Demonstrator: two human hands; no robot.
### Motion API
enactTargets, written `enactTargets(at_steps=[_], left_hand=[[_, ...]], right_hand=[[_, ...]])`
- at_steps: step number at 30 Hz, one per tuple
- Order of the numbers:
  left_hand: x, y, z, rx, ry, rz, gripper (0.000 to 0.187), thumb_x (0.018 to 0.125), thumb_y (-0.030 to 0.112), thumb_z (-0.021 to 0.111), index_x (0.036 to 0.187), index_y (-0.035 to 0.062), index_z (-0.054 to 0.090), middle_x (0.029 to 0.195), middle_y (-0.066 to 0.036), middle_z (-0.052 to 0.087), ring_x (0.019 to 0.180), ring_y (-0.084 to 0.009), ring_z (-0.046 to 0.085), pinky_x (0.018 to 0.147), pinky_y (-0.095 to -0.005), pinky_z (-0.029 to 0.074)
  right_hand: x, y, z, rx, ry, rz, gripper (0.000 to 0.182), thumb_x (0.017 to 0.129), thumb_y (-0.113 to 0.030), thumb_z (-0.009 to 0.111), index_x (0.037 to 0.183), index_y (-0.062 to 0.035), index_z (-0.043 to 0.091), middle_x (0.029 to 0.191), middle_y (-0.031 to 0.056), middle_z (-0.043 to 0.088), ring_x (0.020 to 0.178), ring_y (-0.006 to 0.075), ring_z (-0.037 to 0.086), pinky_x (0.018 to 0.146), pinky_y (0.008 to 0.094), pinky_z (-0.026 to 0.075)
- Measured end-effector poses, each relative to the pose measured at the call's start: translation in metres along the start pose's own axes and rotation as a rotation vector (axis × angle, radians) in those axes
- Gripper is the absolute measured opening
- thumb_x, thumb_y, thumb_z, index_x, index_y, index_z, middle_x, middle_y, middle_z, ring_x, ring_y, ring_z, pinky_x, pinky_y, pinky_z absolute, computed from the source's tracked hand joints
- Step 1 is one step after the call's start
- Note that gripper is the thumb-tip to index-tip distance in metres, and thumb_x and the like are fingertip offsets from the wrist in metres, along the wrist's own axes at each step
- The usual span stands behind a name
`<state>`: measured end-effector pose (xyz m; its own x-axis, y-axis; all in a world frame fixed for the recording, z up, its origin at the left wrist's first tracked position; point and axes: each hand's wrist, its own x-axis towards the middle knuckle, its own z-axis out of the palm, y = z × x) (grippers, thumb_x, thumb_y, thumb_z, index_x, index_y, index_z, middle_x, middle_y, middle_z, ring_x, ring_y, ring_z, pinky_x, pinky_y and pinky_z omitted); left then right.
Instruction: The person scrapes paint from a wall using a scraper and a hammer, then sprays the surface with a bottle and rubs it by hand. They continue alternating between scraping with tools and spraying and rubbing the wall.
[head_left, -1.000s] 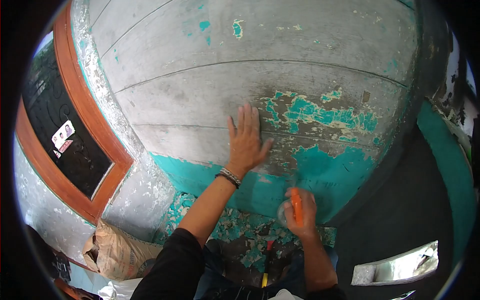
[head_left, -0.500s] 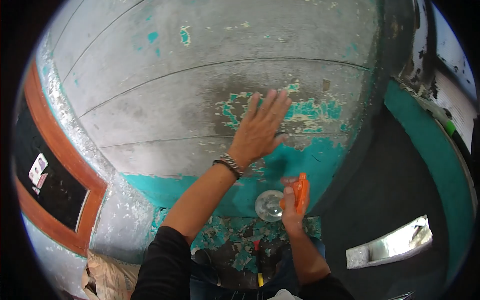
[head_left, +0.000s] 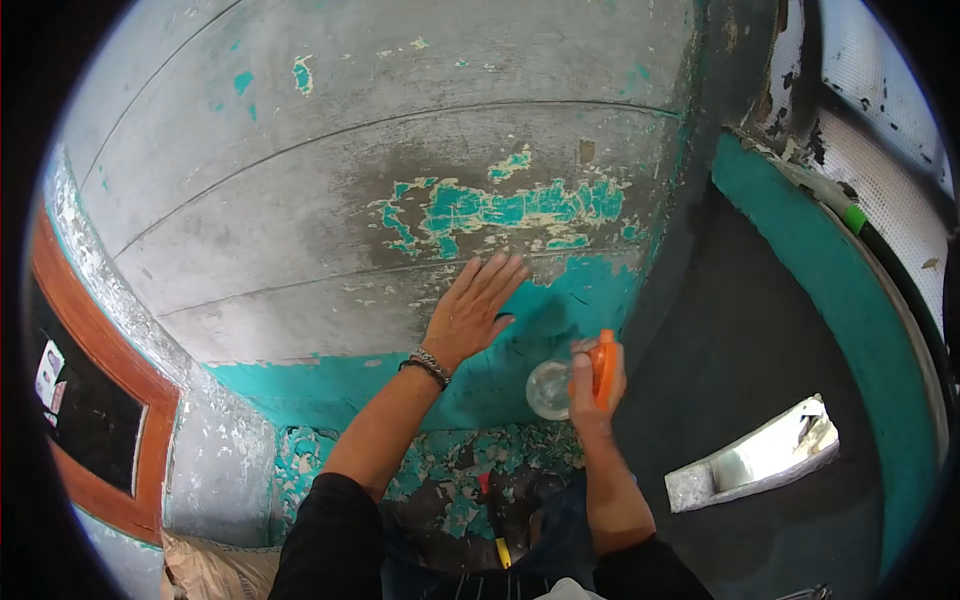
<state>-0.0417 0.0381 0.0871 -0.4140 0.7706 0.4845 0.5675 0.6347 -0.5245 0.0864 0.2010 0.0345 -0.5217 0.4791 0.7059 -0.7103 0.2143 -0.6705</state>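
My left hand [head_left: 472,312] lies open with its fingers stretched out against the wall [head_left: 300,210], at the upper edge of the remaining turquoise paint [head_left: 570,300]. Just above the fingertips is a ragged turquoise patch [head_left: 500,208], ringed by a damp, darker area of the grey surface. Lower and to the right, my right hand [head_left: 594,412] is closed round a clear spray bottle [head_left: 548,390] with an orange trigger head. The bottle is held near the wall; its nozzle is partly hidden by the fingers.
Turquoise paint flakes [head_left: 430,470] litter the floor at the wall's foot. A scraper [head_left: 493,520] with a red and yellow handle lies between my legs. A brown paper bag [head_left: 215,570] stands left, below a wood-framed panel [head_left: 160,430]. A shiny silver piece [head_left: 750,455] is at right.
My left hand has moved down from the peeled turquoise patch, which is now uncovered. The view has shifted slightly right. The spray bottle stays in my right hand.
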Motion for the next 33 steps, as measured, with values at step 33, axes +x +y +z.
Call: enactTargets(at_steps=[33], left_hand=[[-0.345,0.161,0.117,-0.79,-1.321,-0.465,0.073,0.087,0.052,0.056,0.142,0.0083,0.036,0.134,-0.02,0.05,0.126,-0.035,0.045,0.108,-0.056,0.022]], right_hand=[[-0.061,0.033,0.079,0.116,-0.17,0.602,0.027,0.091,-0.022,0.063,0.111,-0.0051,0.054,0.082,-0.0034,0.052,0.069,0.0039,0.048,0.057,0.0206,0.04]])
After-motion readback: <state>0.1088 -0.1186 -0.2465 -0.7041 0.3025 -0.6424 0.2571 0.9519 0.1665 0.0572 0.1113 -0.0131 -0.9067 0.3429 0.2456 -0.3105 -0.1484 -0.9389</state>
